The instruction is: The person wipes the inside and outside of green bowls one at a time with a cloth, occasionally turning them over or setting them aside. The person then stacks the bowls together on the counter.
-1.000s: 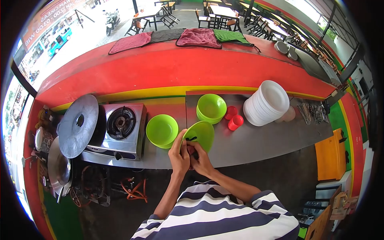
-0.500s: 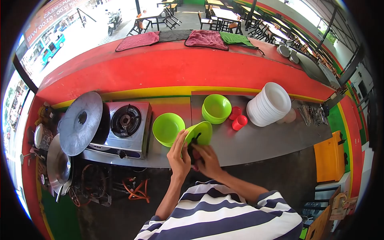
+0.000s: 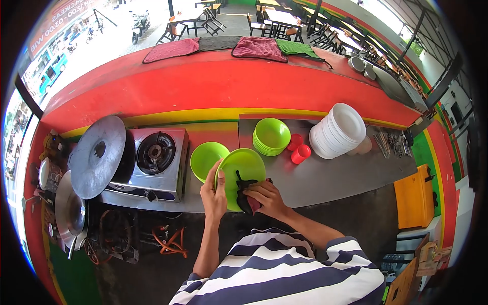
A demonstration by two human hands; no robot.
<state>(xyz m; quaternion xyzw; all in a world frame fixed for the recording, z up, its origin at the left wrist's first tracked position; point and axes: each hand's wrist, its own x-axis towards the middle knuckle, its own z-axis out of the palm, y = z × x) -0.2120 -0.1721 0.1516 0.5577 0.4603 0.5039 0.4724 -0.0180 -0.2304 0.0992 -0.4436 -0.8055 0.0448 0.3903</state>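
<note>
My left hand [image 3: 214,195] grips the rim of a green bowl [image 3: 248,165] on its left side, the thumb over the edge. The bowl is tilted so that its inside faces me. In my right hand [image 3: 268,198] is a dark cloth [image 3: 245,195] with a reddish side, bunched under the fingers and pressed against the lower right of the bowl. Just behind the held bowl, another green bowl [image 3: 206,155] stands on the metal counter [image 3: 305,185]. A stack of green bowls [image 3: 272,136] is a little farther right.
A gas stove [image 3: 157,165] with a big metal lid [image 3: 97,157] leaning on it stands left. Right of the bowls are red cups [image 3: 301,154], a tilted stack of white plates [image 3: 336,132] and cutlery [image 3: 394,145]. Folded cloths [image 3: 259,48] lie on the red ledge.
The held bowl has turned from a steep, edge-on tilt to show its inside. My right hand has moved slightly right and up with the cloth, which now shows more clearly.
</note>
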